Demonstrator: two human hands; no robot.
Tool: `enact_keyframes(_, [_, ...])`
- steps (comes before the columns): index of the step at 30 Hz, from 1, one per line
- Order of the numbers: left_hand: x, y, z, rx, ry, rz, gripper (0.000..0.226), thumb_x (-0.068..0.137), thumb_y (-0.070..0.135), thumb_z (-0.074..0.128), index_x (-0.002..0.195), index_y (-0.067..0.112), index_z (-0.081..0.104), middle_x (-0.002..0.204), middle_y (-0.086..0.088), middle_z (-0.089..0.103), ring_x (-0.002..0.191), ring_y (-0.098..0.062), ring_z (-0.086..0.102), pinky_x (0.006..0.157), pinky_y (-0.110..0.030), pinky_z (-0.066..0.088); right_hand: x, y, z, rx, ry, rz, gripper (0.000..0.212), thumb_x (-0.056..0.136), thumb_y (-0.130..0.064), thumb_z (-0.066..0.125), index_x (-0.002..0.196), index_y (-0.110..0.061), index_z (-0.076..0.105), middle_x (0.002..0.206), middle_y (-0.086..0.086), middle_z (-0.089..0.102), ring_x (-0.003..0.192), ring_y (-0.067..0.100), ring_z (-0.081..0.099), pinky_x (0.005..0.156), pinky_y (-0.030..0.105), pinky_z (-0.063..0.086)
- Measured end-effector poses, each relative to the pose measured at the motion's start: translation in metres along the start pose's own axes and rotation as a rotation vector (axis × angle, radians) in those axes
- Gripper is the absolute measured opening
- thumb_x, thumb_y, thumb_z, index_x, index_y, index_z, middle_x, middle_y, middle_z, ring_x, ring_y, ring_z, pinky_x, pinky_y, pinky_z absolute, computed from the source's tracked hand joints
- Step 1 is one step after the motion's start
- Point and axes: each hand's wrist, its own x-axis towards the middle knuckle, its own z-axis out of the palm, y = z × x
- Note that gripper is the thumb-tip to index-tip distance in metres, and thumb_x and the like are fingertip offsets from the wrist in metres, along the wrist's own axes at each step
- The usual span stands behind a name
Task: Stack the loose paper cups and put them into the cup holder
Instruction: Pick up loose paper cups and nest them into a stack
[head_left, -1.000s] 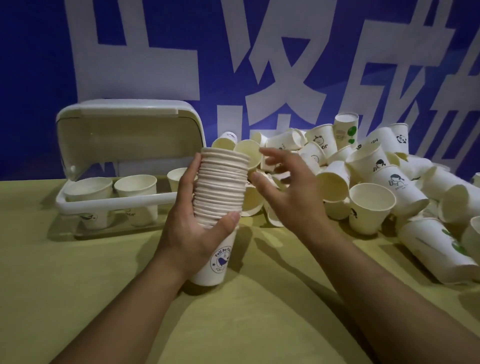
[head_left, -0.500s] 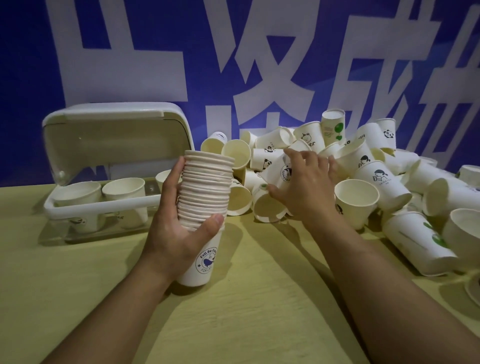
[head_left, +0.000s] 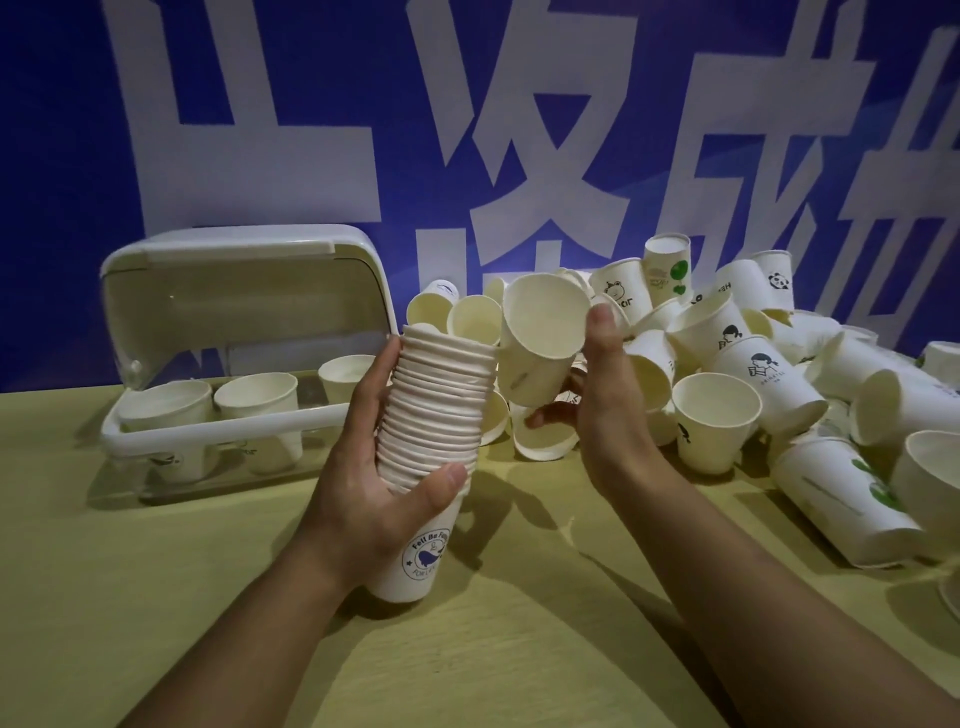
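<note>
1. Now your right hand (head_left: 605, 410) held a single paper cup (head_left: 540, 345), thumb pressed on the near rim and the other fingers curled round its far side and base; half a second before, that hand was still down in the heap, closing on it.
2. The cup sat tilted, mouth turned toward you, just at 3 o'clock of the top of the stack (head_left: 434, 431) and touching or nearly touching its upper rims; I could not tell which.
3. Your left hand (head_left: 374, 499) gripped the stack low down, thumb across the front at its lower rims and fingers wrapped up the 9 o'clock side, much as it had a second earlier.
4. The stack's base stood on or just over the table (head_left: 208, 597); that contact was not clear.
5. At 9 o'clock, the cup holder (head_left: 228, 426) stood with its lid up and three cups already in its slots.
6. From 1 to 4 o'clock, the pile of loose cups (head_left: 753, 374) lay well spread.
7. In my judgement, the pick was done, and the next move called for righting the cup and seating it in the stack's top; much of the task remained.
</note>
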Motion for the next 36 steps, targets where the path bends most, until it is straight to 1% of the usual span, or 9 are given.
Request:
enact_keyframes(3, [0.0, 0.0, -0.001, 0.002, 0.0, -0.017, 0.1, 0.063, 0.054, 0.072, 0.145, 0.065, 0.016, 0.135, 0.027, 0.052, 0.114, -0.005, 0.062, 0.086, -0.033, 0.055, 0.0, 0.003, -0.002, -0.098, -0.052, -0.049, 0.039, 0.092, -0.071, 0.026, 0.102, -0.047, 0.055, 0.108, -0.008, 0.059, 0.09, 0.014, 0.064, 0.058, 0.034, 0.057])
enact_keyframes(8, [0.001, 0.0, -0.001, -0.073, 0.044, -0.019, 0.1, 0.065, 0.048, 0.072, 0.149, 0.054, 0.018, 0.128, 0.03, 0.057, 0.113, -0.005, 0.064, 0.08, -0.02, 0.056, -0.003, 0.009, -0.005, -0.348, -0.139, -0.199, 0.07, 0.076, -0.092, 0.03, 0.133, -0.052, 0.037, 0.119, -0.033, 0.052, 0.111, -0.006, 0.055, 0.081, 0.016, 0.053])
enact_keyframes(11, [0.002, 0.001, 0.0, -0.093, 0.065, -0.026, 0.099, 0.066, 0.046, 0.071, 0.149, 0.051, 0.019, 0.123, 0.032, 0.059, 0.11, -0.005, 0.065, 0.078, -0.017, 0.055, -0.007, 0.006, -0.003, -0.42, -0.107, -0.237, 0.071, 0.082, -0.078, 0.049, 0.143, -0.044, 0.035, 0.129, -0.02, 0.044, 0.11, -0.006, 0.052, 0.083, 0.022, 0.055])
enact_keyframes(15, [0.002, -0.001, -0.003, -0.108, 0.096, -0.041, 0.097, 0.067, 0.047, 0.072, 0.15, 0.053, 0.021, 0.127, 0.022, 0.061, 0.111, -0.011, 0.067, 0.08, -0.02, 0.056, -0.014, 0.001, -0.003, -0.463, -0.146, -0.298, 0.078, 0.085, -0.059, 0.065, 0.141, -0.068, 0.01, 0.115, -0.041, 0.042, 0.106, -0.012, 0.052, 0.08, 0.013, 0.051])
enact_keyframes(19, [0.002, -0.001, -0.003, -0.069, 0.075, -0.027, 0.099, 0.068, 0.047, 0.072, 0.152, 0.048, 0.02, 0.128, 0.026, 0.059, 0.114, -0.01, 0.064, 0.082, -0.02, 0.055, -0.015, 0.002, -0.004, -0.406, -0.123, -0.419, 0.086, 0.081, -0.04, 0.073, 0.144, -0.06, 0.019, 0.112, -0.033, 0.051, 0.105, -0.002, 0.056, 0.082, 0.015, 0.052])
enact_keyframes(23, [0.0, 0.005, 0.0, 0.013, -0.041, -0.007, 0.102, 0.065, 0.05, 0.074, 0.15, 0.057, 0.018, 0.134, 0.027, 0.054, 0.115, -0.006, 0.062, 0.083, -0.019, 0.055, -0.011, -0.007, -0.01, -0.176, 0.051, -0.43, 0.076, 0.078, -0.041, 0.065, 0.139, -0.061, 0.026, 0.123, -0.005, 0.055, 0.104, 0.012, 0.062, 0.077, 0.029, 0.059])
enact_keyframes(28, [-0.003, 0.016, 0.005, 0.178, -0.147, 0.007, 0.103, 0.061, 0.057, 0.074, 0.144, 0.069, 0.014, 0.141, 0.037, 0.041, 0.119, 0.007, 0.054, 0.084, -0.014, 0.051, -0.008, -0.012, -0.013, 0.09, 0.15, -0.319, 0.074, 0.083, -0.039, 0.068, 0.143, -0.048, 0.026, 0.114, -0.013, 0.059, 0.102, 0.003, 0.066, 0.077, 0.023, 0.056])
enact_keyframes(33, [-0.003, 0.015, 0.008, 0.21, -0.164, 0.049, 0.101, 0.062, 0.056, 0.075, 0.145, 0.067, 0.017, 0.141, 0.04, 0.039, 0.122, 0.007, 0.051, 0.088, -0.007, 0.046, -0.014, -0.008, -0.005, 0.021, -0.032, -0.261, 0.071, 0.076, -0.053, 0.067, 0.138, -0.057, 0.031, 0.122, 0.003, 0.059, 0.104, 0.011, 0.066, 0.08, 0.033, 0.06])
enact_keyframes(36, [-0.003, 0.015, 0.007, 0.196, -0.124, 0.024, 0.101, 0.062, 0.058, 0.073, 0.143, 0.071, 0.014, 0.138, 0.037, 0.04, 0.116, 0.007, 0.054, 0.083, -0.009, 0.049, -0.018, 0.0, 0.002, -0.056, -0.169, -0.19, 0.065, 0.076, -0.062, 0.061, 0.135, -0.064, 0.033, 0.127, -0.004, 0.057, 0.112, 0.011, 0.061, 0.089, 0.038, 0.058])
